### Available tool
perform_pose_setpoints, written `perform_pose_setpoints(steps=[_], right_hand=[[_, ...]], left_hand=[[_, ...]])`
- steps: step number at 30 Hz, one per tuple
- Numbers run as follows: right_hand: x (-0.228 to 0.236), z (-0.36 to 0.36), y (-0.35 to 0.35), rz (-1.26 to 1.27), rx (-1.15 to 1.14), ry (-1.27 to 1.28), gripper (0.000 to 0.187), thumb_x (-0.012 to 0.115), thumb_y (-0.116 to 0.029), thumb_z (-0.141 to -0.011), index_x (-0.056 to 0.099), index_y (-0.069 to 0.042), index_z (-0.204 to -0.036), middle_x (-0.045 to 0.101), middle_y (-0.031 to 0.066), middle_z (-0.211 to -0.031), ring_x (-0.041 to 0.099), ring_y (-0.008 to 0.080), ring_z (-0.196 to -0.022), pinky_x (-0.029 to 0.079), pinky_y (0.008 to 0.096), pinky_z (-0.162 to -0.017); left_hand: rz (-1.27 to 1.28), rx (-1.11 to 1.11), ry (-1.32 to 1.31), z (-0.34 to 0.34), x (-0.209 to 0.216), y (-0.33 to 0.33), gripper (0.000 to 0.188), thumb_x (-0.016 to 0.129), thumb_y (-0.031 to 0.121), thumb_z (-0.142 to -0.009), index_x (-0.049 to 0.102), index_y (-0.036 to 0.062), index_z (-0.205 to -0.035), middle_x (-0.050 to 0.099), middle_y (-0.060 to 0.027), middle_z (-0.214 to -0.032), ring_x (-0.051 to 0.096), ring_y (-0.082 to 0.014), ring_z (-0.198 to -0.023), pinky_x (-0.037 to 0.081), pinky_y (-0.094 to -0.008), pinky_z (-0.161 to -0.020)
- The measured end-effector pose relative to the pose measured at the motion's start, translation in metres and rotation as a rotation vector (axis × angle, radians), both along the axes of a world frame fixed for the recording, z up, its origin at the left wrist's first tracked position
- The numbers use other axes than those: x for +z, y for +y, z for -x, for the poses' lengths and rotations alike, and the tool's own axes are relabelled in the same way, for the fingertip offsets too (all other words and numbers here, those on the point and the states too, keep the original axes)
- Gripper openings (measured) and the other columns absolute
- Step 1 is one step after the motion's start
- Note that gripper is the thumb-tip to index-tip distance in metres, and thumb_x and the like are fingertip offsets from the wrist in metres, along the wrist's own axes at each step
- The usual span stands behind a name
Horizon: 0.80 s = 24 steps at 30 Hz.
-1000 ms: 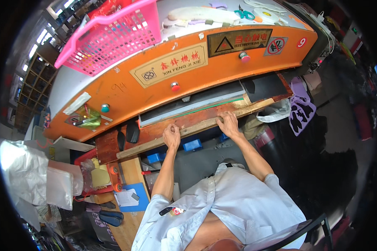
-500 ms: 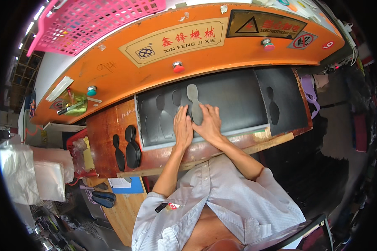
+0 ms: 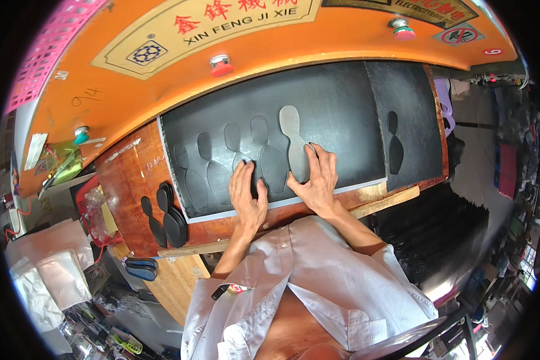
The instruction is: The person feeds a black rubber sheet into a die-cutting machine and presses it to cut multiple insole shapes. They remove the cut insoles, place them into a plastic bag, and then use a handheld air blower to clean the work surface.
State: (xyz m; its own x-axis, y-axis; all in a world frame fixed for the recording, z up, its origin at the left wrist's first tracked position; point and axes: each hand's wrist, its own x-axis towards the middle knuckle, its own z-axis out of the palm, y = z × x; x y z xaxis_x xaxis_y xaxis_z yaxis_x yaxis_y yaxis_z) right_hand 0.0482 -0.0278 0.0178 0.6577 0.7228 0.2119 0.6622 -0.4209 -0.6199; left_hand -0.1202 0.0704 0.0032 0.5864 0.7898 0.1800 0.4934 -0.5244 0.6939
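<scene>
A grey sole-shaped cutting die (image 3: 290, 120) lies flat on a black sheet (image 3: 342, 114). My right hand (image 3: 319, 183) holds the die's wide near end, thumb at its left edge and fingers along its right; the hand hides part of that end. To the left, my left hand (image 3: 249, 195) rests low over the sheet with thumb and fingers apart, holding nothing. It partly covers the cut outlines there. Several sole-shaped outlines, among them a sole shape (image 3: 273, 168) between my hands, run in a row left of the die.
An orange machine beam (image 3: 162, 84) with red push buttons (image 3: 222, 67) spans the far side. A stack of black soles (image 3: 174, 225) and a single sole (image 3: 153, 222) lie on the red-brown board (image 3: 126, 180) at left. At right, another black sheet (image 3: 423, 132) bears one sole shape.
The die has shifted right along the sheet, and another cut outline shows where it lay. My left hand has come away from it to the left. The head view has moved closer.
</scene>
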Motion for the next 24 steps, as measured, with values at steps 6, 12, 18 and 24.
perform_pose_setpoints(steps=[6,12,18,24], right_hand=[[-0.015,-0.017,0.024,-0.062,-0.006,-0.081,0.072,0.085,-0.022,-0.070,0.059,0.003,-0.132,0.055,0.0185,-0.134,0.052,0.0392,-0.114,0.051,0.0497,-0.093],[-0.014,-0.065,0.050,-0.149,0.050,-0.082,0.060,0.082,-0.029,-0.084,0.064,0.007,-0.129,0.064,0.0253,-0.133,0.061,0.0386,-0.115,0.053,0.0465,-0.097],[0.059,-0.186,0.051,-0.790,-0.181,0.112,0.017,0.070,-0.015,-0.099,0.063,-0.002,-0.091,0.058,0.0007,-0.076,0.051,0.0097,-0.066,0.045,0.0278,-0.062],[0.104,-0.257,0.051,-0.630,-0.133,0.067,0.023,0.067,-0.019,-0.100,0.062,0.000,-0.088,0.058,0.0089,-0.079,0.055,0.0171,-0.069,0.047,0.0334,-0.068]], left_hand=[[-0.048,0.071,-0.131,0.046,-0.008,-0.043,0.023,0.064,0.001,-0.092,0.070,-0.0007,-0.113,0.071,-0.0169,-0.105,0.065,-0.0351,-0.095,0.051,-0.0440,-0.088],[-0.190,0.134,-0.083,0.019,-0.042,-0.037,0.013,0.070,0.004,-0.087,0.076,0.0044,-0.098,0.066,-0.0103,-0.076,0.064,-0.0286,-0.070,0.053,-0.0407,-0.065],[-0.257,0.182,-0.166,-0.022,-0.049,0.021,0.012,0.070,0.008,-0.088,0.076,0.0047,-0.098,0.069,-0.0126,-0.076,0.066,-0.0315,-0.070,0.054,-0.0435,-0.068],[-0.147,0.278,-0.042,-0.063,-0.037,0.062,0.016,0.063,0.015,-0.094,0.075,0.0033,-0.096,0.070,-0.0180,-0.076,0.067,-0.0389,-0.076,0.053,-0.0492,-0.082]])
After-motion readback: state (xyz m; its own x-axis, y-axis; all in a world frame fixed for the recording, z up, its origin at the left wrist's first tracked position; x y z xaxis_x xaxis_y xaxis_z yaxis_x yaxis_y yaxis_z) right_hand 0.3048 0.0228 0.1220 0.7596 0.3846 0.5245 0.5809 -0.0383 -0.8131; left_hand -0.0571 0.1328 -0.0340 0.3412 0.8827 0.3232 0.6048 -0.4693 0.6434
